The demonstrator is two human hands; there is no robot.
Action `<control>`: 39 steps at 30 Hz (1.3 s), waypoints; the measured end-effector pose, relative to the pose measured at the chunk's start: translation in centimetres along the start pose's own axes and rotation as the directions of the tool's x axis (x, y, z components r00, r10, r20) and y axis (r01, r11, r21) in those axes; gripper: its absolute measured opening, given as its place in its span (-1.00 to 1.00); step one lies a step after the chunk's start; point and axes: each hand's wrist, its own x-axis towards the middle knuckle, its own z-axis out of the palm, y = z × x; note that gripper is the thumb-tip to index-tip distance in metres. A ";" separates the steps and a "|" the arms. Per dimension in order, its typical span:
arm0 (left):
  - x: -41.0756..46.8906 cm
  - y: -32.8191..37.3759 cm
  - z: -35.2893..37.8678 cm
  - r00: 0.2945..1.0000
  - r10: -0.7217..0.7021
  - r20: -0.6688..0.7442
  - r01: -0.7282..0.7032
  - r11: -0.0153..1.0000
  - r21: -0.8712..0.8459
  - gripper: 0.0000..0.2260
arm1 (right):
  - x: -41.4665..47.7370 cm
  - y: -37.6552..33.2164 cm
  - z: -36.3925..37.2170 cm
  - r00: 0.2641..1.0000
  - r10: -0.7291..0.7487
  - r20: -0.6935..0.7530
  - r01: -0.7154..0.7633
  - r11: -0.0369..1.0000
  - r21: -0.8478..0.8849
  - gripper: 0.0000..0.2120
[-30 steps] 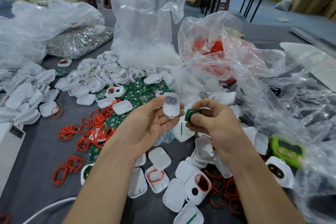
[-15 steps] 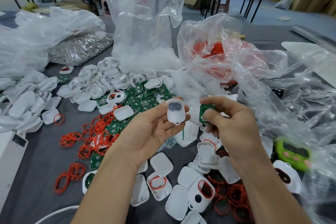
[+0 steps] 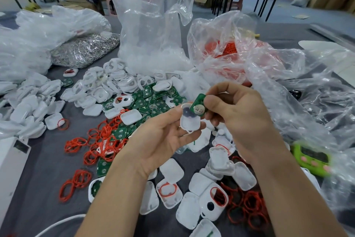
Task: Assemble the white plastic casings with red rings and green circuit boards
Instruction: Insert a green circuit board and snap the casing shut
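casing half point(image 3: 189, 122) in left hand point(image 3: 163, 136): white, open side up, dark round patch at far end of cavity. pinched by side edges between thumb and curled fingertips, palm up, above table point(image 3: 38, 169).

right hand point(image 3: 236, 119): fingers curled, thumb and forefinger pinching green circuit board point(image 3: 197, 105) by upper edge. board tilted, round silver pad facing camera, lower end touching or just over far end of casing cavity; cannot tell if seated.

hands close together, mid-frame.

on table left of hands: loose red rings point(image 3: 76, 143) tangled with spare green boards point(image 3: 142, 102); beyond those, heap of white shells point(image 3: 107, 83).

near edge, under wrists: more shells, mostly open side up. ringed shell point(image 3: 168, 191) with red ring lying inside; windowed shell point(image 3: 213, 201) just right of it, red ring round oval opening, dark round hole beside.

behind: tall clear bag point(image 3: 153, 25) upright, crumpled bag point(image 3: 226, 50) of red rings to its right, bag of silver metal parts point(image 3: 84, 50) to its left.

green timer point(image 3: 313, 159) far right, partly under clear plastic, blurred.
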 end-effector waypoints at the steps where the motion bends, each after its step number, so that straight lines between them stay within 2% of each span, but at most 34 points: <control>1: -0.1 0.0 0.0 1.000 -0.001 0.013 0.001 1.000 -0.001 -0.68 | -0.1 -0.1 -0.1 1.000 -0.002 0.008 0.002 1.000 0.005 -0.82; 5: -0.2 -0.1 0.1 0.998 -0.019 0.067 0.017 1.000 0.026 -0.69 | -0.6 -0.1 -0.5 1.000 -0.020 0.002 0.020 0.999 -0.040 -0.82; 11: 0.0 -0.1 0.3 0.999 -0.026 0.045 0.024 0.999 0.047 -0.65 | -0.7 0.2 -0.3 0.999 -0.013 0.052 0.020 0.991 -0.136 -0.77; 21: 0.1 -0.2 0.2 0.998 -0.024 0.056 0.021 0.999 0.047 -0.72 | -0.7 0.8 -0.2 0.995 -0.065 0.075 0.083 0.957 -0.278 -0.78; 28: 0.2 -0.2 0.3 0.998 -0.035 0.058 0.032 0.998 0.051 -0.72 | -0.9 1.0 0.2 0.988 -0.153 -0.017 0.132 0.898 -0.419 -0.84; 39: 0.1 -0.3 0.3 0.998 -0.037 0.060 0.034 0.998 0.060 -0.73 | -1.2 1.3 0.7 0.968 -0.234 -0.096 0.163 0.869 -0.468 -0.85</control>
